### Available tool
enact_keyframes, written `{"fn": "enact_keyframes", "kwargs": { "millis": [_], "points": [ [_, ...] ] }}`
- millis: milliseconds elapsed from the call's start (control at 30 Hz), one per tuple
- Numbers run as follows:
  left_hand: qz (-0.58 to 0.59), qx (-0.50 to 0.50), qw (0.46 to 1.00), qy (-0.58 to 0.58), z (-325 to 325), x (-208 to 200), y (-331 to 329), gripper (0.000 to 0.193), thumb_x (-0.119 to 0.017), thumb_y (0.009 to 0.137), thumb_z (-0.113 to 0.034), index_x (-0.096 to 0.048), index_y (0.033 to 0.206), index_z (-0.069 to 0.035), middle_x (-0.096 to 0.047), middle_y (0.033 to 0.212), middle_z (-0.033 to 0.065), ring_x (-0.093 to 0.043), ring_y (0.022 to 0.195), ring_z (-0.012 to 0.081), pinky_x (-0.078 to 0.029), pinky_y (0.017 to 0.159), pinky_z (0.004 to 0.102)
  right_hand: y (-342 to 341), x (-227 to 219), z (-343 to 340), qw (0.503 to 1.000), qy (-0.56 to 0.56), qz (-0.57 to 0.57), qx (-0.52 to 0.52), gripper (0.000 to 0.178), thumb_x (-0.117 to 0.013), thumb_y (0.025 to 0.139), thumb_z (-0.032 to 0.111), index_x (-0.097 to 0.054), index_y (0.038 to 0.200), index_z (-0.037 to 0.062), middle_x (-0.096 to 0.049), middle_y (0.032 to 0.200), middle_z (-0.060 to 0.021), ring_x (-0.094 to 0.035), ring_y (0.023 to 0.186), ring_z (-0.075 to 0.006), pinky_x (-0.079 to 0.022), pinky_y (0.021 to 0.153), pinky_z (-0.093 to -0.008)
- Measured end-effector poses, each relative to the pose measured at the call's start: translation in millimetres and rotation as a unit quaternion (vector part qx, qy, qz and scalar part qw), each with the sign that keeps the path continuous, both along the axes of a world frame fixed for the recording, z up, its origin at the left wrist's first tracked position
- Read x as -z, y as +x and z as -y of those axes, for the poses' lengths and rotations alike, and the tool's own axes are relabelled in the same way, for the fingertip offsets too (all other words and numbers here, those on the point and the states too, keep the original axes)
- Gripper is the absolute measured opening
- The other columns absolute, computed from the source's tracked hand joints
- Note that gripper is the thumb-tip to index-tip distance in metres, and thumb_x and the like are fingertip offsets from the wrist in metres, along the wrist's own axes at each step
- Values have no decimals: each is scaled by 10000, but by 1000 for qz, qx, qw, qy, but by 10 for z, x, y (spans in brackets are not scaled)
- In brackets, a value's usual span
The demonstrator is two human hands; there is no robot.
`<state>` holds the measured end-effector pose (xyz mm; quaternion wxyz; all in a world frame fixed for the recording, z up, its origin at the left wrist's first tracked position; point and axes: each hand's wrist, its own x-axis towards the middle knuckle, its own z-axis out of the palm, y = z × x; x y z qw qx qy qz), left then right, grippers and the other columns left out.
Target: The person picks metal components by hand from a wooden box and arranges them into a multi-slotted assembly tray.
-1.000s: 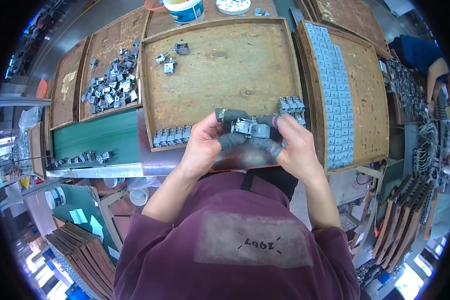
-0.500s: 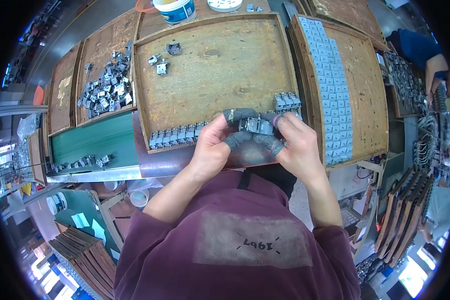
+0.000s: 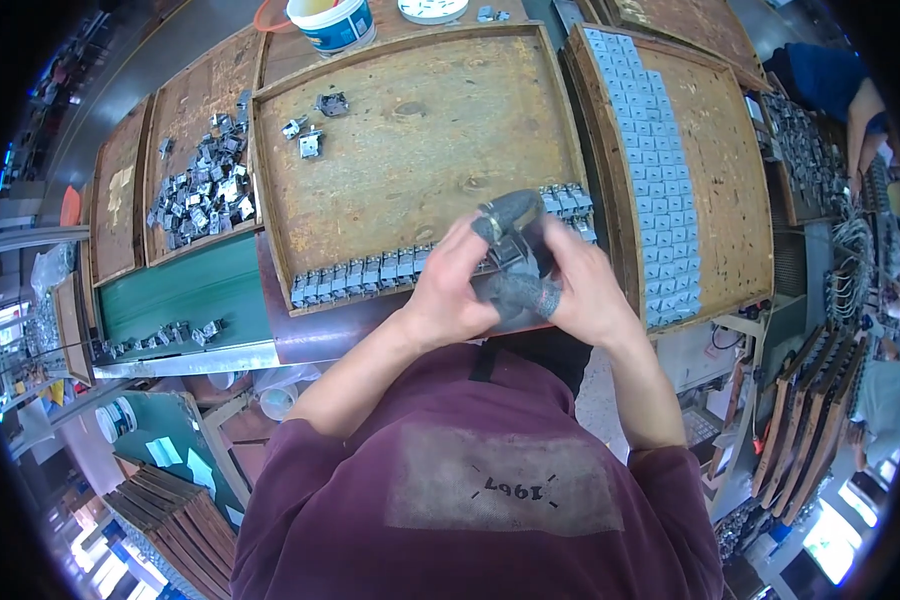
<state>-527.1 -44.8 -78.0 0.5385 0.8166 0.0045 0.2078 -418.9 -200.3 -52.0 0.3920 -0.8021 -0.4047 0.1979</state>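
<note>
My left hand (image 3: 458,278) and my right hand (image 3: 582,275) meet over the near edge of a shallow wooden tray (image 3: 420,42). Dark grey sleeves cover some of their fingertips. Between the closed fingers sits a small boxy metal part (image 3: 508,250), mostly hidden and smeared by motion. Along the tray's near side stands a row of similar metal parts (image 3: 370,272), just left of my left hand. More silvery parts (image 3: 567,200) fill the near right corner beyond my right hand. A few loose parts (image 3: 311,144) lie at the tray's far left.
On the left, a heap of metal parts (image 3: 210,190) lies in another wooden tray, above a green surface (image 3: 180,288) with several parts. A tray of neatly lined pale blocks (image 3: 660,150) stands to the right. A white-and-blue bucket (image 3: 335,28) is at the back. Another person's arm (image 3: 863,125) reaches in at far right.
Both hands have turned the metal part between their fingers, and the left fingers now cover most of it. The view has shifted slightly.
</note>
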Motion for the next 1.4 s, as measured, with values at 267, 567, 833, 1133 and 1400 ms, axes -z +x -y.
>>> {"fn": "enact_keyframes", "kwargs": {
  "millis": [267,567,833,1133,1400],
  "points": [
    [97,32,990,100,41,60,131,667,-857,680,-276,-619,1228,20,-654,840,71,-674,779,297,-540,753,377,48,-18,95,999,41,-16,-30,436,-794,744,379,-617,857,-3,-661,735,-176,-691,692,-357,-530,599,-396],
    [-199,25,980,-10,-238,481,723,562,-780,721,-122,-627,1258,-61,-546,1138,164,-550,1078,287,-459,932,368,1179,51,465,981,-36,-59,184,302,-737,884,260,-682,1072,31,-659,755,-10,-620,685,-97,-494,610,-261],
    [-354,108,928,29,-207,994,1066,375,-676,744,-45,-631,1113,-1,-545,1057,196,-559,996,320,-463,854,374,3136,545,546,944,-25,9,328,296,-629,933,239,-705,1105,11,-685,837,-46,-601,714,-137,-467,627,-295],
    [-312,47,947,55,-181,897,871,511,-692,731,-77,-543,1217,-24,-487,1214,222,-526,1110,401,-468,937,432,3555,717,230,919,-50,-196,339,268,-726,869,264,-701,999,30,-644,779,-25,-572,620,-140,-434,508,-306],
    [-193,-463,809,305,-1771,782,-1,266,-711,750,-67,-602,993,-62,-554,1084,157,-557,1027,363,-478,824,452,3277,595,250,884,221,-170,375,376,-666,933,250,-580,1235,44,-665,1015,-61,-648,807,-155,-473,620,-264]
  ]
}}
